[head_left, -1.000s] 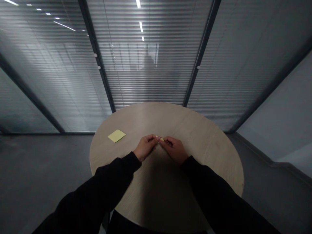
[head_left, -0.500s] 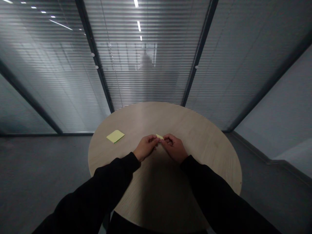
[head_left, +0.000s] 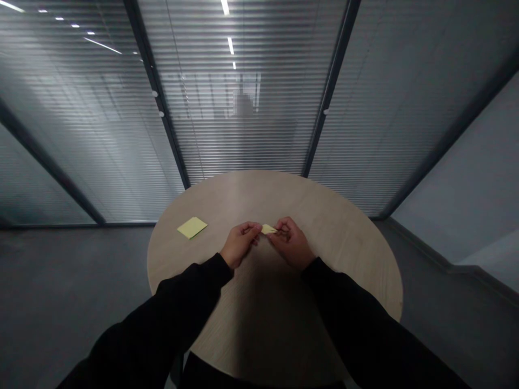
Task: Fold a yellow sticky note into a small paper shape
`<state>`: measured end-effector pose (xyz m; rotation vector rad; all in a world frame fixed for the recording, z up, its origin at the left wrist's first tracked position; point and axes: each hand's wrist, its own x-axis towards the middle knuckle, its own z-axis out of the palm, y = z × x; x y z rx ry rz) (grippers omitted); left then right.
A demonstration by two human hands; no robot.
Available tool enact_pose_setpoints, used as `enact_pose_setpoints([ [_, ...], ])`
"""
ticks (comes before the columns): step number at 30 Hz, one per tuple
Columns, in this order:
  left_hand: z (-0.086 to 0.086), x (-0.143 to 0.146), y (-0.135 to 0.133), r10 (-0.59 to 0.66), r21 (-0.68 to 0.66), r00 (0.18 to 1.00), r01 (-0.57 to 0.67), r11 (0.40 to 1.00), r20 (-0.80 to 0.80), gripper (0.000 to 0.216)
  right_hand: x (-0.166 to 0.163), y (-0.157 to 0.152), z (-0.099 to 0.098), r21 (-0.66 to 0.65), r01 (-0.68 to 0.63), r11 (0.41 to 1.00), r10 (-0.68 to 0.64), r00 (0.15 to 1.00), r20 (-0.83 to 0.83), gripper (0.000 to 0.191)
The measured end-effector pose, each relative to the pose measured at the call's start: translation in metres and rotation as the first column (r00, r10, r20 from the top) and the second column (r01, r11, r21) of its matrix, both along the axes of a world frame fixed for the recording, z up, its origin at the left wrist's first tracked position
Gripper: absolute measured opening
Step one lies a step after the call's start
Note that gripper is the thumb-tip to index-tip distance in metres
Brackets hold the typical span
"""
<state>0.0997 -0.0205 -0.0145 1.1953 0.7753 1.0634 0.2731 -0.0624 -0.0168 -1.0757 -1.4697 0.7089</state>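
Note:
A small folded piece of yellow paper [head_left: 268, 229] is between my two hands, over the middle of the round table. My left hand [head_left: 240, 244] pinches its left end between thumb and fingers. At the right end, the thumb and curled fingers of my right hand [head_left: 292, 244] close on the pointed tip. Part of the paper is hidden by the fingertips. Off to the left, a pad of yellow sticky notes [head_left: 192, 227] lies flat on the wood, apart from both hands.
The round light-wood table [head_left: 344, 232] has its curved far edge close to a glass partition with blinds [head_left: 243, 146]. Dark frame posts [head_left: 320, 124] divide the glass. A pale wall [head_left: 478, 189] stands on the right, and grey floor [head_left: 77, 281] surrounds the table.
The hands have drawn slightly apart, and more of the folded yellow paper shows between them. The fingers of my right hand have lifted a little. The pad of notes stays in place.

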Motion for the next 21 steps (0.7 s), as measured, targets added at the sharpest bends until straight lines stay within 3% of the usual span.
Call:
enact_pose_setpoints([
  [3,0.000,0.000,0.000,0.006,-0.028,0.999,-0.005,1.000,0.051,0.043,0.002,-0.001,0.003,0.093,-0.026,0.995,0.014,0.992,0.122,0.023],
  [7,0.002,0.000,-0.003,-0.076,-0.067,0.995,0.081,0.995,0.064,0.042,0.006,-0.003,0.010,0.190,-0.046,0.981,-0.008,0.962,0.271,0.015],
  [13,0.003,0.001,-0.006,-0.140,-0.069,0.988,0.145,0.987,0.068,0.042,0.009,-0.004,0.015,0.280,-0.067,0.958,-0.049,0.921,0.386,0.016],
  [21,0.005,0.002,-0.010,-0.131,-0.093,0.981,0.146,0.985,0.144,0.039,0.010,-0.002,0.016,0.390,-0.044,0.920,-0.172,0.848,0.502,0.017],
])
